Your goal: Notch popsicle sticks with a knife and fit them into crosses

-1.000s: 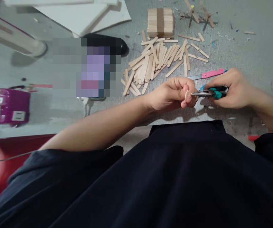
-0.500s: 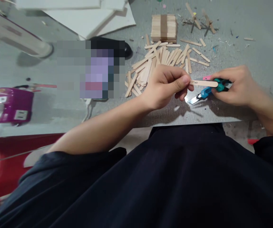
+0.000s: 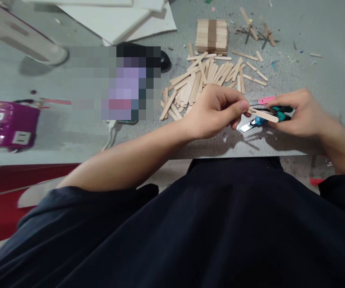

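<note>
Pinched between the thumb and fingers of my left hand (image 3: 220, 110) is a wooden craft stick (image 3: 267, 115), slanting down to the right, with a small notch near the pinched end. My right hand (image 3: 303, 114) curls around the teal-and-black handles of what look like pliers (image 3: 281, 114); the jaws are hidden. A blue utility knife (image 3: 259, 120), blade out, lies beneath the stick. Beyond the stick is a pink cutter (image 3: 266, 100) with a thin blade, close to my right index finger. A heap of loose craft sticks (image 3: 190, 89) spreads past my left hand.
A banded bundle of craft sticks (image 3: 219, 36) stands behind the heap. Crossed stick pieces (image 3: 248, 24) are at the back right. To the left lie a blurred-out phone (image 3: 127, 86) with a cable, a purple power socket block (image 3: 9, 125) and white boards (image 3: 115, 20).
The craft stick has tilted, its free end dropping slightly toward me. My left hand has shifted a little right. The view has also moved slightly.
</note>
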Demonstrator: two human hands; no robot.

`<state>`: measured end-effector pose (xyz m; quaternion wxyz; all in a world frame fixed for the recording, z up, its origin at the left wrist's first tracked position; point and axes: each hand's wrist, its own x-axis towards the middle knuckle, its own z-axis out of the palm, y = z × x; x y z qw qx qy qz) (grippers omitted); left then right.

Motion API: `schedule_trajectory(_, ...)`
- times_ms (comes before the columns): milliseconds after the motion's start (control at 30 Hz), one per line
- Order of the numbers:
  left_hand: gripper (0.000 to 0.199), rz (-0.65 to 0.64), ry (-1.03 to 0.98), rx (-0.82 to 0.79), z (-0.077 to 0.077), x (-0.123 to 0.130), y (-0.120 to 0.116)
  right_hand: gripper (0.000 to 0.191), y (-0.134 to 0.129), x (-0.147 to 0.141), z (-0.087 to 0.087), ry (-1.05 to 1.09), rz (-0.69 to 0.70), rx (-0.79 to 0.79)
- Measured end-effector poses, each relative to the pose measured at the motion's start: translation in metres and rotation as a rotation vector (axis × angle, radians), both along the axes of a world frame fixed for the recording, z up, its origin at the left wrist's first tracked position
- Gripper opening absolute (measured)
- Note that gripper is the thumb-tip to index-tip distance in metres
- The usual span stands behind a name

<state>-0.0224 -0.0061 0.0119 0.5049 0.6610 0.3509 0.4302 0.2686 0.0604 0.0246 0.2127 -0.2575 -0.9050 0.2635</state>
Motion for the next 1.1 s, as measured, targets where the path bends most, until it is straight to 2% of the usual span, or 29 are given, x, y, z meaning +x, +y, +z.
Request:
schedule_trajectory(167, 0.027, 0.120, 0.127, 0.036, 0.007, 0.001, -0.008, 0.008, -0.002, -0.002, 0.004, -0.042, 0.000, -0.171)
schedule_trajectory(300, 0.024, 0.157, 0.139, 0.081, 0.009, 0.000, -0.012, 0.015, 0.000, -0.002, 0.002, -0.019, 0.033, -0.246)
schedule_trajectory(467, 0.023, 0.167, 0.180, 0.063, 0.012, 0.000, -0.013, 0.010, -0.001, -0.002, 0.000, -0.065, 0.000, -0.274)
schedule_trajectory(667, 0.027, 0.152, 0.237, 0.024, 0.017, -0.001, -0.014, 0.004, -0.006, -0.003, 0.004, -0.094, -0.046, -0.205)
schedule_trajectory(867, 0.032, 0.004, 0.185, -0.117, 0.019, -0.008, -0.004, 0.005, -0.009, 0.000, 0.007, -0.126, -0.082, -0.094)
schedule_trajectory(1000, 0.046, -0.085, 0.062, -0.228, 0.012, -0.008, 0.001, 0.006, -0.008, 0.000, 0.007, -0.143, -0.055, -0.055)
schedule_trajectory(1100, 0.059, -0.217, -0.098, -0.268, 0.003, -0.005, 0.003, 0.009, -0.006, -0.001, 0.005, -0.112, 0.004, 0.002)
